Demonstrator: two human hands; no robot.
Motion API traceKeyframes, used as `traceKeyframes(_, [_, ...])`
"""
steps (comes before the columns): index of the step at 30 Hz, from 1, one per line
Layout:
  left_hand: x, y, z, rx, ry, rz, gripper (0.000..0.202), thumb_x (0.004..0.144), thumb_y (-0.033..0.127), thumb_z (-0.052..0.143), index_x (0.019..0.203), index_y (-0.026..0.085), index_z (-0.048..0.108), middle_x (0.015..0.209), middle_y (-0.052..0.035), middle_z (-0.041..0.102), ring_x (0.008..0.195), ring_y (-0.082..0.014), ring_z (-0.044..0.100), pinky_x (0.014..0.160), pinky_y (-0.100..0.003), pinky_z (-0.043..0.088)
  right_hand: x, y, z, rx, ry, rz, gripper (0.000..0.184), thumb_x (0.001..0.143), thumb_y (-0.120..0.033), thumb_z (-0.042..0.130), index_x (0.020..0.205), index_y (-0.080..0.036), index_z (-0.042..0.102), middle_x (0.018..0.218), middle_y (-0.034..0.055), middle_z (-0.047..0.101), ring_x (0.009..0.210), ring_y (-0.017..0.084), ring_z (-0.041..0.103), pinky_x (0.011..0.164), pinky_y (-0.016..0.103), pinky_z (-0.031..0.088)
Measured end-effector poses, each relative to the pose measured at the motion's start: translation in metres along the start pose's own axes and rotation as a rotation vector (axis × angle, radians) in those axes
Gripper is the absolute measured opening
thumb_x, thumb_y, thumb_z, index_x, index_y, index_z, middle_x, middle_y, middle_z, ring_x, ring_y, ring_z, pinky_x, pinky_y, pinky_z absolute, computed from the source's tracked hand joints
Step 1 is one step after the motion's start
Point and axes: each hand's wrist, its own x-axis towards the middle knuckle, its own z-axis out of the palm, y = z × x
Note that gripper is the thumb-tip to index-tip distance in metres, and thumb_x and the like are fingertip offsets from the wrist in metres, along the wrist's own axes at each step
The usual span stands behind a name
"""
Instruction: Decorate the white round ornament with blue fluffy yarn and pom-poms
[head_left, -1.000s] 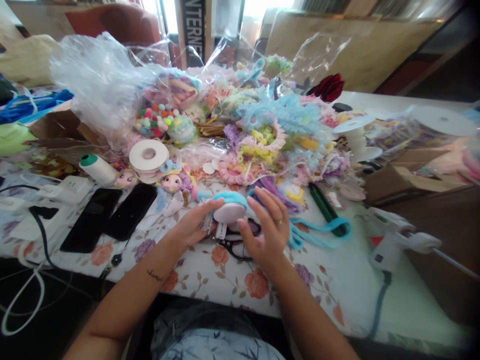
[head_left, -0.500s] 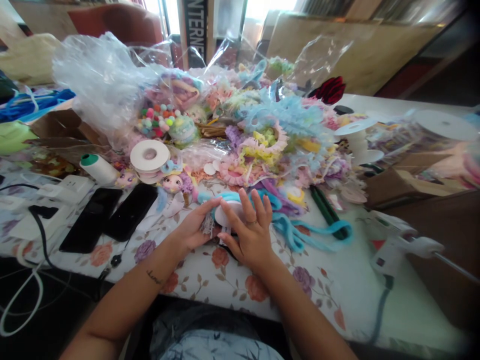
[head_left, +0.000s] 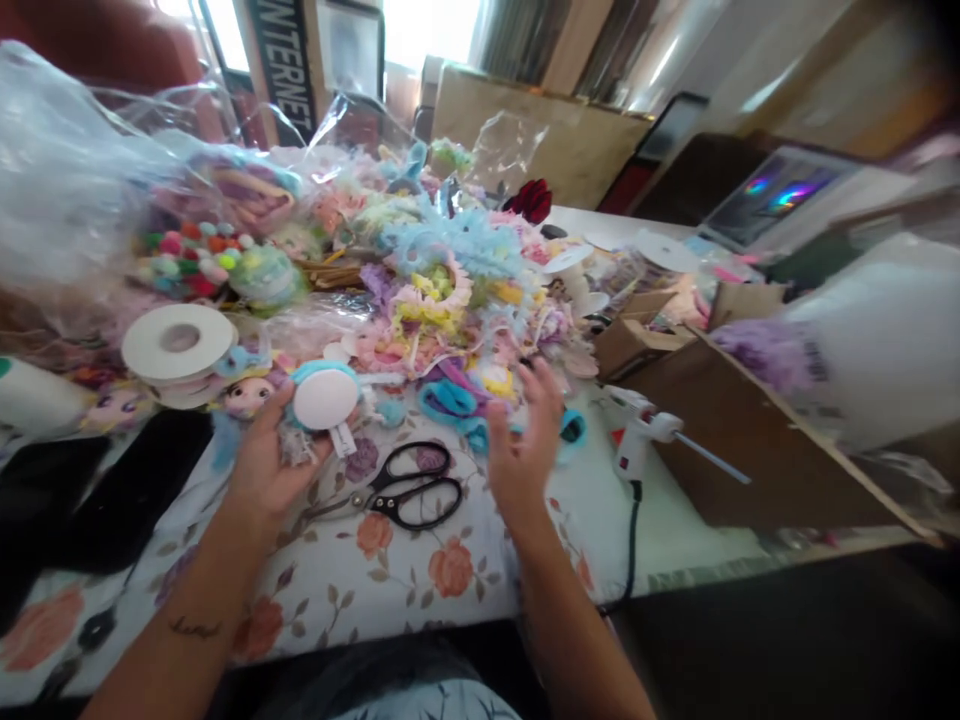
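My left hand (head_left: 266, 460) is closed round a small craft piece: a white round disc (head_left: 325, 399) edged with light blue fuzzy cord, held just above the floral tablecloth (head_left: 390, 575). My right hand (head_left: 523, 445) hovers open to the right of it, fingers spread, holding nothing, above loose blue cord (head_left: 454, 400). Black scissors (head_left: 409, 490) lie on the cloth between my two hands. A white glue gun (head_left: 637, 435) lies to the right of my right hand.
A heap of pastel trims and pompoms (head_left: 420, 270) fills the table's back, with a white ribbon spool (head_left: 178, 340) and a small doll head (head_left: 244, 395) at left. Brown cardboard boxes (head_left: 735, 420) stand at right. Black phones (head_left: 112, 490) lie at left.
My head turned right. My right hand lifted off the disc and moved right, now open. The left hand keeps the disc. The scissors are now uncovered.
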Motion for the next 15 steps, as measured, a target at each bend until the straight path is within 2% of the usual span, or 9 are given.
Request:
traceKeyframes(3, [0.0,0.006,0.0,-0.009,0.013,0.028,0.026,0.096,0.02,0.047,0.114,0.025,0.065,0.093,-0.0009,0.077,0.087,-0.021,0.074,0.081,-0.038,0.063,-0.006,0.035,-0.044,0.054,0.357,0.253,0.026,0.088,-0.034,0.059,0.11,-0.019,0.056,0.113,0.0104,0.059,0.11,0.026,0.058,0.096,0.047,0.048])
traceKeyframes(5, [-0.001,0.007,0.0,-0.021,0.006,0.023,0.025,0.095,0.022,0.048,0.113,0.026,0.066,0.094,-0.0017,0.077,0.087,-0.0221,0.074,0.08,-0.038,0.063,-0.017,0.066,-0.076,-0.012,0.575,0.428,0.023,0.083,-0.034,0.062,0.099,-0.02,0.053,0.093,0.0037,0.055,0.091,0.023,0.06,0.092,0.047,0.049])
traceKeyframes(7, [-0.001,0.006,0.0,-0.021,0.01,0.005,0.025,0.094,0.02,0.05,0.114,0.025,0.066,0.095,-0.0034,0.077,0.088,-0.0233,0.074,0.081,-0.04,0.063,-0.029,0.097,-0.105,-0.191,0.677,0.567,0.023,0.078,-0.032,0.06,0.096,-0.021,0.051,0.093,0.0037,0.052,0.091,0.023,0.059,0.094,0.047,0.047])
traceKeyframes(9, [0.0,0.004,0.0,-0.017,0.013,-0.011,0.027,0.093,0.018,0.051,0.116,0.022,0.065,0.095,-0.0049,0.077,0.087,-0.0239,0.075,0.081,-0.042,0.063,-0.034,0.12,-0.124,-0.299,0.6,0.667,0.035,0.074,-0.037,0.062,0.102,-0.02,0.05,0.098,0.0061,0.053,0.096,0.025,0.058,0.094,0.045,0.046])
traceKeyframes(11, [0.001,0.001,-0.002,-0.014,-0.007,-0.023,0.028,0.093,0.016,0.05,0.118,0.019,0.063,0.093,-0.0051,0.077,0.087,-0.0231,0.074,0.082,-0.041,0.063,-0.031,0.133,-0.134,-0.281,0.438,0.742,0.043,0.063,-0.04,0.071,0.098,-0.019,0.055,0.09,0.0047,0.057,0.086,0.026,0.06,0.086,0.045,0.048])
traceKeyframes(13, [0.003,-0.002,-0.004,-0.003,-0.046,-0.055,0.028,0.092,0.015,0.053,0.118,0.017,0.063,0.092,-0.005,0.077,0.086,-0.0213,0.074,0.082,-0.037,0.063,-0.019,0.14,-0.137,-0.27,0.252,0.802,0.041,0.055,-0.042,0.076,0.086,-0.02,0.062,0.077,0.003,0.059,0.073,0.025,0.058,0.077,0.046,0.046])
traceKeyframes(15, [0.005,-0.004,-0.006,0.011,-0.112,-0.073,0.03,0.09,0.014,0.056,0.119,0.016,0.063,0.094,-0.0057,0.077,0.086,-0.0198,0.074,0.082,-0.035,0.062,-0.003,0.145,-0.137,-0.312,0.113,0.827,0.034,0.052,-0.043,0.08,0.072,-0.023,0.063,0.063,0.0014,0.054,0.062,0.024,0.051,0.071,0.046,0.039])
